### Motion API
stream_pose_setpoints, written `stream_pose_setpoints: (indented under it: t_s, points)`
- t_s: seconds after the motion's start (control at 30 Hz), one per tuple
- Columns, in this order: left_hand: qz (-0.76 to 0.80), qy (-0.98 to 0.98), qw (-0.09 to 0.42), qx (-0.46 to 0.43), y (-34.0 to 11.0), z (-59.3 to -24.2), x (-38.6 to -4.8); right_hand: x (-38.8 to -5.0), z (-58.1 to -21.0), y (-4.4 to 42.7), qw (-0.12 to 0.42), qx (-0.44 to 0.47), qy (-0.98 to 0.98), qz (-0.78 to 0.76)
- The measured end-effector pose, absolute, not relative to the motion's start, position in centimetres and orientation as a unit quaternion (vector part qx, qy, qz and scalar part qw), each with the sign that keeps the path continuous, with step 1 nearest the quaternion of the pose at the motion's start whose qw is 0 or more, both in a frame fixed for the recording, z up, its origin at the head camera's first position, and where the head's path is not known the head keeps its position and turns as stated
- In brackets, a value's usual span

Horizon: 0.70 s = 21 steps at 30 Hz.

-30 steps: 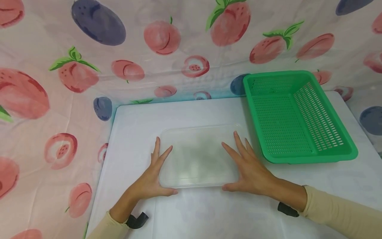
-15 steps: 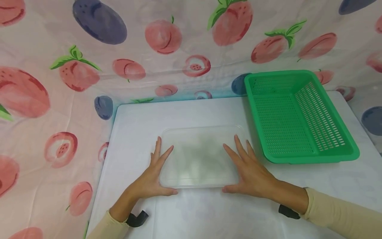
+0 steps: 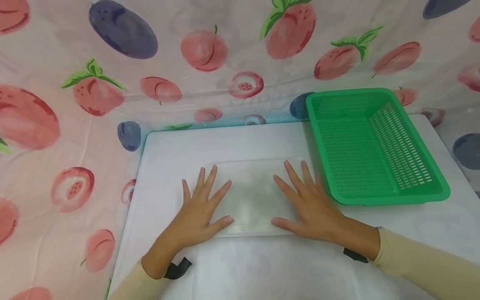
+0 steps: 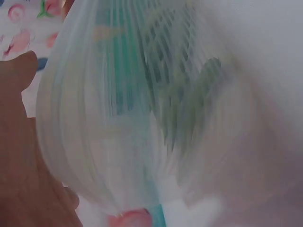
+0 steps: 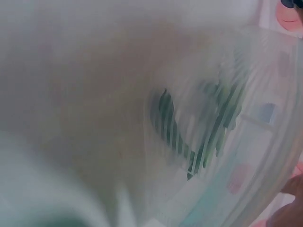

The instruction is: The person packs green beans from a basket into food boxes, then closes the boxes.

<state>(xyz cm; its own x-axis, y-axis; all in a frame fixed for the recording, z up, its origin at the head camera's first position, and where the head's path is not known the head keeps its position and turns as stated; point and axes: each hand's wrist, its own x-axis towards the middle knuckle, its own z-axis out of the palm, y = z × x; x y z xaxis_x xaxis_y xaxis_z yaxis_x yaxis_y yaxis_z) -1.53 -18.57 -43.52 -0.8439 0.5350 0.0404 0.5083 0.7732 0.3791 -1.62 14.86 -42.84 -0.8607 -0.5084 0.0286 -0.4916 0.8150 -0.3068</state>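
A clear plastic container (image 3: 251, 196) with a translucent lid sits on the white table in the head view. Through its ribbed walls, slender green vegetables (image 4: 194, 99) show in the left wrist view; their exact kind is blurred. My left hand (image 3: 198, 212) lies with spread, straight fingers over the container's left end. Over the right end, my right hand (image 3: 316, 212) is spread the same way, thumb near the front edge. Whether the palms press on the lid I cannot tell. Only part of the right hand (image 5: 289, 203) appears at the right wrist view's corner.
A green perforated basket (image 3: 360, 154) stands at the right rear of the white table (image 3: 225, 141), close to the right hand. Behind and to the left hangs a fruit-printed cloth (image 3: 165, 41).
Both hands have shifted from the container's sides inward, onto its ends, with the thumbs now over the lid's front part. The container and basket stay put.
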Motion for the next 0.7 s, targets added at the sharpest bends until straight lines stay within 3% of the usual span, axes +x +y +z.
stream_pose_setpoints:
  t_s: [0.17, 0.47, 0.7]
  points:
    - [0.096, 0.944, 0.004, 0.316, -16.8, -43.9, -1.5, -2.1, -43.4, 14.3, 0.019, -0.289, 0.95, -0.117]
    - [0.074, 0.945, -0.028, 0.319, -16.3, -45.1, -1.2, -2.0, -44.7, 14.1, -0.016, -0.312, 0.947, -0.08]
    - [0.075, 0.944, -0.009, 0.322, -16.4, -44.8, -1.4, -2.1, -44.7, 14.1, -0.01, -0.313, 0.947, -0.074]
